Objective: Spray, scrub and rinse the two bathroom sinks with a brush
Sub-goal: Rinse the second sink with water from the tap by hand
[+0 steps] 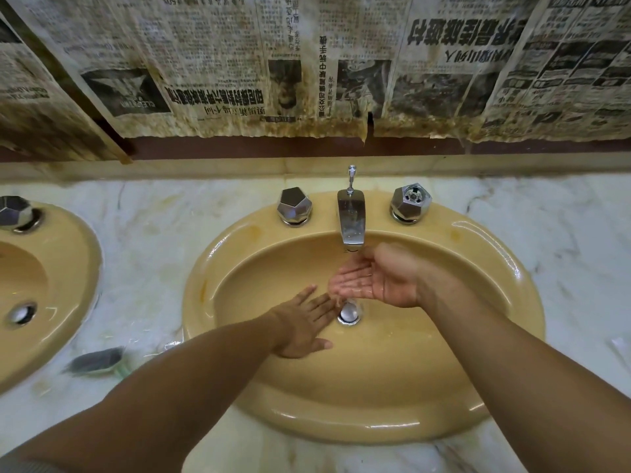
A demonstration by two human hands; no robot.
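Observation:
A mustard-yellow oval sink (pixel 239 254) fills the middle of the view, with a chrome spout (pixel 351 216) between two faceted chrome knobs (pixel 294 205) (pixel 409 202). My right hand (pixel 372 278) is cupped palm up under the spout, wet, holding nothing. Flat and palm down inside the basin, my left hand (pixel 302 326) has its fingertips near the chrome drain (pixel 349 314). Part of a second yellow sink (pixel 68 268) shows at the left edge. A dark-bristled brush (pixel 94 360) lies on the counter between the two sinks.
The sinks are set in a white marble counter (pixel 563 254) with a low backsplash. Stained old newspaper (pixel 307 63) covers the wall above. The second sink has its own knob (pixel 15 213) and drain (pixel 21 314).

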